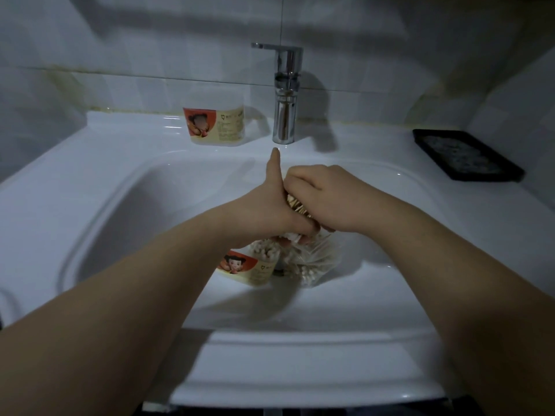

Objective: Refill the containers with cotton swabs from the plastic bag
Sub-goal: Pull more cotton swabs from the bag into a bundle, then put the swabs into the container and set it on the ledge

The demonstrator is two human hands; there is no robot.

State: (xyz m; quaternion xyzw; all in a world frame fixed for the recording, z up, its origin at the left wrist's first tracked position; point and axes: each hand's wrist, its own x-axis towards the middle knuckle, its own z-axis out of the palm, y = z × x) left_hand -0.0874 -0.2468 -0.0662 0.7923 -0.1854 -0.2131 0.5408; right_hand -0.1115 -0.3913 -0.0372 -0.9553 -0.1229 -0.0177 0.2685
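At sink [120, 151], two hands [264, 217] [326, 196] grip swabs [295, 207]; two containers [214, 126] [249, 267].

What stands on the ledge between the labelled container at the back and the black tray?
Only the chrome faucet, nearer the container than the tray; the head view shows bare ledge otherwise.

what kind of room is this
Most likely a bathroom: a white sink with a chrome tap set against a tiled wall, and a black tray on the ledge.
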